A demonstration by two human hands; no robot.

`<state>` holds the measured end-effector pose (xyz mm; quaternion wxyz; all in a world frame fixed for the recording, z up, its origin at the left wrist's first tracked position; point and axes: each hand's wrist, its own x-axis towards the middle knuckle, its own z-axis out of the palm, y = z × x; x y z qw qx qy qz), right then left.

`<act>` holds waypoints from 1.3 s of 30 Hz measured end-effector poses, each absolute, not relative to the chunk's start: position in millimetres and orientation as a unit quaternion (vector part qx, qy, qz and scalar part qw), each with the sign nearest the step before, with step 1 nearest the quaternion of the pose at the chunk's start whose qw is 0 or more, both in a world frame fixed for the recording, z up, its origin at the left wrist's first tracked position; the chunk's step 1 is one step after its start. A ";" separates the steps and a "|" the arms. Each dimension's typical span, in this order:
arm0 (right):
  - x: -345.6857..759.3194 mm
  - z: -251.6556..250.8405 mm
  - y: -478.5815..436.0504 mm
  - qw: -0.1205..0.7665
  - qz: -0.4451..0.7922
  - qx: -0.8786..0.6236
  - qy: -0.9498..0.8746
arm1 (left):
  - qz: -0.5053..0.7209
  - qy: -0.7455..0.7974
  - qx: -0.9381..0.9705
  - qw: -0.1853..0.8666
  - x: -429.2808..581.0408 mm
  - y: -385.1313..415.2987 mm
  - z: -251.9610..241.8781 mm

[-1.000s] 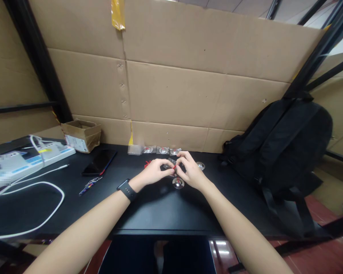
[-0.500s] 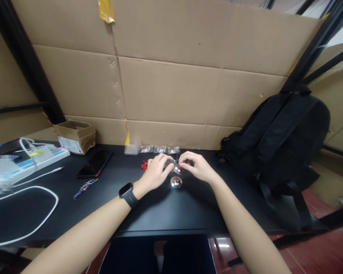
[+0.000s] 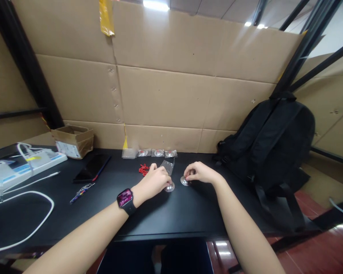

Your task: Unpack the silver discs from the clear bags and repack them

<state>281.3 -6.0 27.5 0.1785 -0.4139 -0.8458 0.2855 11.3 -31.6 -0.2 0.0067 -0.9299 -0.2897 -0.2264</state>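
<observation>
My left hand [image 3: 157,179] has its fingers closed on the domed middle of a small silver finger cymbal [image 3: 171,188] at the centre of the black table. Just to the right, my right hand [image 3: 198,173] pinches the top of a second silver finger cymbal [image 3: 184,182]. Both cymbals lie low, rims close to the tabletop, with a narrow gap between them. My fingers partly cover each one. Behind the left hand are a tangle of red cord [image 3: 143,169] and a clear plastic bag [image 3: 168,166].
Several small clear packets [image 3: 157,153] line the back by the cardboard wall [image 3: 165,99]. A small open carton [image 3: 74,140], a phone [image 3: 92,168], keys [image 3: 82,192] and a power strip [image 3: 31,169] with white cables are on the left. A black backpack [image 3: 271,148] leans at right.
The hands were together over the upper cymbal, with the other lying in front. Now they are apart, each gripping one cymbal. The plastic bag shows behind them, and the head view has tilted up slightly.
</observation>
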 end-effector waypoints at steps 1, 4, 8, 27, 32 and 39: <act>281.3 27.0 -5.4 0.177 0.277 -0.414 -0.848 | -0.227 -0.296 -0.928 0.018 10.5 -31.1 -0.7; 281.5 24.4 -3.0 0.186 0.231 -0.416 -0.860 | -0.219 -0.316 -0.920 0.071 10.0 -30.1 -3.0; 282.3 20.3 0.1 0.180 0.187 -0.415 -0.872 | -0.207 -0.325 -0.917 0.102 8.2 -30.5 0.6; 245.2 31.1 -12.6 0.402 0.095 -0.387 -0.824 | -0.382 -0.445 -0.809 -0.046 -4.3 -23.1 20.0; 226.2 27.7 -16.3 0.499 0.224 -0.344 -0.763 | -0.466 -0.424 -0.721 -0.289 3.0 -5.5 2.7; 196.2 14.4 -21.9 0.512 0.330 -0.332 -0.720 | -0.485 -0.399 -0.700 -0.340 11.6 -4.8 -7.0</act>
